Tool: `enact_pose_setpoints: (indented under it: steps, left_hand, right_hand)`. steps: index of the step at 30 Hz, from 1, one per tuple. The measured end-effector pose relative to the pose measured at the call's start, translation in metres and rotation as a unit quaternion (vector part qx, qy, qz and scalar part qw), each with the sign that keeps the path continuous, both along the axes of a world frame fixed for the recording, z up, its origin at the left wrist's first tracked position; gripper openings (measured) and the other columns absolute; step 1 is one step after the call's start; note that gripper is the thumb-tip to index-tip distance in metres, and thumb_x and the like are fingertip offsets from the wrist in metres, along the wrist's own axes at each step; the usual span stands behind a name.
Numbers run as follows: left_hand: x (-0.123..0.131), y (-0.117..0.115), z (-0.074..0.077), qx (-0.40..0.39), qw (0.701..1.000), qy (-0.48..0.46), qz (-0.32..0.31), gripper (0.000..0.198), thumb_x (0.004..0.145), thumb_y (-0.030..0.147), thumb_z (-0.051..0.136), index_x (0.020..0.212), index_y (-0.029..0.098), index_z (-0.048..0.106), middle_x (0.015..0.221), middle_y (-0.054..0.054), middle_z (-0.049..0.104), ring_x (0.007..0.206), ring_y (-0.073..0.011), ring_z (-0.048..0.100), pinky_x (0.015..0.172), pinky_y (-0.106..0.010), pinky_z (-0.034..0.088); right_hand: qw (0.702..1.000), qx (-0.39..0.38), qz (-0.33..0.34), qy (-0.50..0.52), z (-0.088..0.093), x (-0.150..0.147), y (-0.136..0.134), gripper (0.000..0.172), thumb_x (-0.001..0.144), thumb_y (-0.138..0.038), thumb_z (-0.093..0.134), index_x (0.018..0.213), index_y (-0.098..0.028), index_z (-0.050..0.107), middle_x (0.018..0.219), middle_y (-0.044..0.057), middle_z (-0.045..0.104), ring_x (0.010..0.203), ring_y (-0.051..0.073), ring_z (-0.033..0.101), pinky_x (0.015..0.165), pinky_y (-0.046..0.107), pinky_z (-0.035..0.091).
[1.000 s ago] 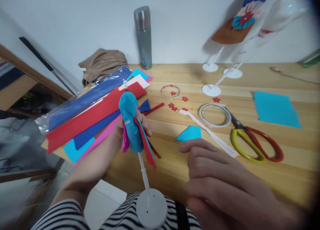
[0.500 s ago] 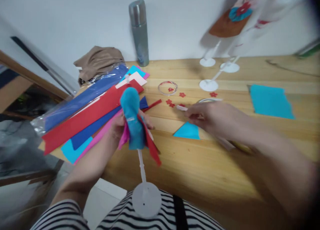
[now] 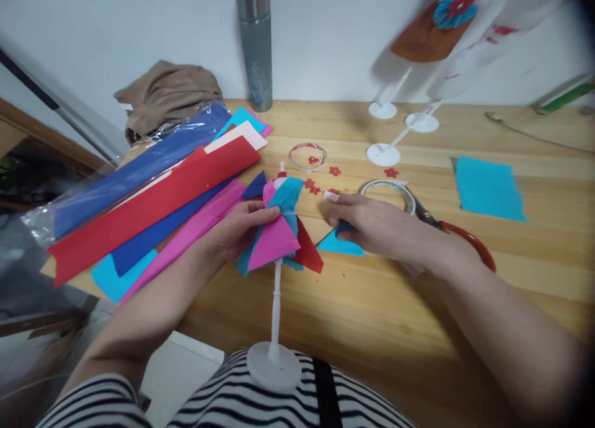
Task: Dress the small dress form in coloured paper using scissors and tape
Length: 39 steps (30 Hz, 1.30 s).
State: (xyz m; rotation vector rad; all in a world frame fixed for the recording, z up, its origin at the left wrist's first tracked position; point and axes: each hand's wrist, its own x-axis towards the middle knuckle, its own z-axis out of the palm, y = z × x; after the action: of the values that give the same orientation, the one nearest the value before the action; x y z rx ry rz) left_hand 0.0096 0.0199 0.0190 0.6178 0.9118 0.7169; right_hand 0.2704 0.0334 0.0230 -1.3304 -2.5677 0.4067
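Head camera looks down on a wooden worktop that fills the middle and right of the frame. Across its left part lies a fan of long coloured paper sheets, blue, red, pink and cyan, partly in a clear wrapper. In the upper right stand finished paper-dressed figures on white stands, blurred and cut off by the frame edge.

Both forearms come in from the bottom edge. The left hand, at centre, is closed on the waist of a small figure on a white stand, thumb across the front. The figure wears pink and cyan paper with a red piece at its right side. It is held upright, its round base low at bottom centre over a striped garment. The right hand lies just right of the figure, not touching it, palm down on the worktop. Its fingers are drawn narrow round the end of a white strip.

At the right lies a cyan sheet, well apart from both hands. A brown cloth sits in the upper left, and a steel flask stands at top centre against the wall. Scissors with a red handle lie behind the right wrist, beside a tape ring. A cyan triangle lies partly under the right hand. Above the hands are a clear ring and scattered red paper flowers.
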Motion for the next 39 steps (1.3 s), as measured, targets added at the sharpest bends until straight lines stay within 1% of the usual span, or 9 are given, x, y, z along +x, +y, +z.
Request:
enact_pose_setpoints:
  steps: [4,9,13,16,19,22,27,33,39]
  left_hand:
    - [-0.001,0.002,-0.002,-0.008,1.000,-0.005,-0.005,0.031,0.068,0.035,0.094,0.076,0.013,0.074,0.071,-0.005,0.075,0.060,-0.0136,0.066,0.066,-0.025,0.055]
    - [-0.003,0.003,-0.007,-0.015,1.000,-0.016,-0.005,0.030,0.067,0.033,0.094,0.077,0.012,0.075,0.075,-0.006,0.077,0.062,-0.0148,0.068,0.067,-0.025,0.055]
    - [-0.003,0.002,-0.006,-0.015,1.000,-0.027,-0.004,0.034,0.066,0.035,0.096,0.075,0.012,0.073,0.070,-0.005,0.076,0.059,-0.0132,0.067,0.065,-0.023,0.056]
    - [-0.002,0.001,-0.004,-0.018,1.000,-0.023,-0.004,0.038,0.065,0.036,0.097,0.082,0.010,0.075,0.074,-0.005,0.077,0.062,-0.0129,0.069,0.067,-0.023,0.057]
    - [-0.001,0.000,-0.004,-0.021,1.000,-0.017,0.003,0.044,0.063,0.037,0.098,0.089,0.009,0.077,0.082,-0.007,0.080,0.070,-0.0160,0.073,0.072,-0.025,0.058]
    - [-0.001,0.000,-0.006,-0.020,0.999,-0.025,0.001,0.042,0.062,0.038,0.098,0.086,0.010,0.078,0.080,-0.008,0.079,0.069,-0.0161,0.073,0.071,-0.025,0.057]
    - [0.001,-0.001,-0.007,-0.014,0.999,-0.038,-0.002,0.041,0.064,0.039,0.097,0.089,0.012,0.078,0.081,-0.006,0.080,0.070,-0.0151,0.073,0.072,-0.024,0.057]
    - [0.002,-0.003,-0.006,0.009,1.000,-0.012,-0.006,0.042,0.065,0.043,0.095,0.088,0.013,0.078,0.082,-0.008,0.079,0.073,-0.0171,0.073,0.075,-0.028,0.058]
    - [0.002,-0.004,-0.008,0.034,0.999,-0.011,-0.002,0.036,0.069,0.042,0.092,0.086,0.014,0.078,0.080,-0.006,0.078,0.067,-0.0152,0.071,0.070,-0.026,0.055]
  right_hand:
    - [0.993,-0.049,0.100,-0.034,0.009,0.001,0.000,0.036,0.091,0.005,0.039,0.081,-0.018,0.064,0.095,0.007,0.066,0.090,0.015,0.063,0.081,0.030,0.045]
    - [0.987,-0.156,-0.025,0.029,0.017,0.004,0.008,0.019,0.087,-0.004,0.055,0.073,-0.017,0.058,0.066,-0.004,0.055,0.061,0.008,0.047,0.063,0.029,0.035]
    - [0.906,-0.292,-0.123,0.282,0.020,0.004,0.014,0.007,0.085,-0.020,0.061,0.088,-0.014,0.064,0.074,0.000,0.062,0.065,0.010,0.055,0.064,0.028,0.044]
    - [0.867,-0.310,-0.131,0.367,0.022,0.000,0.013,0.036,0.074,-0.030,0.074,0.106,-0.014,0.071,0.083,0.004,0.069,0.070,0.014,0.062,0.065,0.031,0.050]
    - [0.902,-0.191,-0.144,0.360,0.027,-0.010,-0.001,0.030,0.077,-0.030,0.071,0.103,-0.017,0.075,0.082,0.005,0.071,0.071,0.018,0.064,0.063,0.034,0.052]
    - [0.951,0.062,-0.101,0.286,0.032,-0.024,-0.022,0.017,0.085,-0.020,0.064,0.097,-0.021,0.076,0.079,0.006,0.070,0.071,0.019,0.065,0.062,0.033,0.052]
    - [0.952,0.249,-0.041,0.173,0.028,-0.046,-0.043,0.025,0.091,-0.010,0.054,0.103,-0.020,0.073,0.077,0.006,0.067,0.066,0.018,0.063,0.053,0.030,0.045]
    - [0.969,0.048,-0.011,0.244,0.024,-0.055,-0.041,0.023,0.086,-0.012,0.059,0.103,-0.020,0.072,0.079,0.003,0.067,0.068,0.017,0.063,0.058,0.030,0.049]
    - [0.906,-0.222,-0.012,0.361,0.032,-0.054,-0.035,0.021,0.085,-0.034,0.068,0.102,-0.022,0.074,0.083,0.003,0.067,0.068,0.017,0.061,0.060,0.032,0.053]
